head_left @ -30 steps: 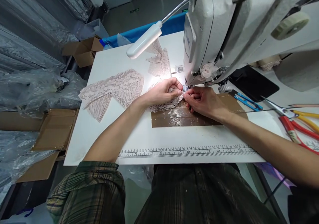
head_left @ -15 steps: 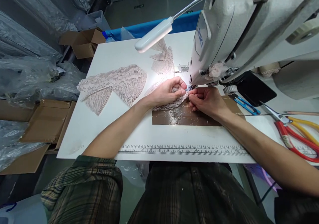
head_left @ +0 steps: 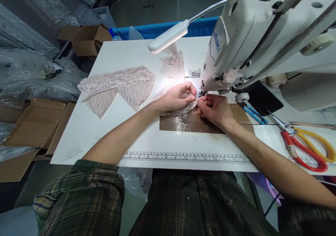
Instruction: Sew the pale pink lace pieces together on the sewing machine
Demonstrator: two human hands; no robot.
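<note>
Pale pink lace fabric (head_left: 172,65) runs from the back of the table down under my left hand to the needle area of a white sewing machine (head_left: 231,36). My left hand (head_left: 180,97) is closed on the lace just left of the presser foot (head_left: 201,93), thumb and fingers pinching it. Close against the foot on the right, my right hand (head_left: 214,108) pinches the edge of the same lace. Brown tape (head_left: 183,123) covers the table beneath both hands. The needle tip is too small to make out.
Another lace piece (head_left: 120,85) lies flat at the left. A lamp (head_left: 168,36) hangs over the work. Blue thread snips (head_left: 255,113), red and yellow scissors (head_left: 301,141) and a black phone-like slab (head_left: 266,98) lie at the right. Cardboard boxes (head_left: 39,120) stand left of the table.
The view has shifted slightly, so the machine and lamp appear a little farther right. Both hands keep their pinch on the lace at the presser foot, with barely any movement.
</note>
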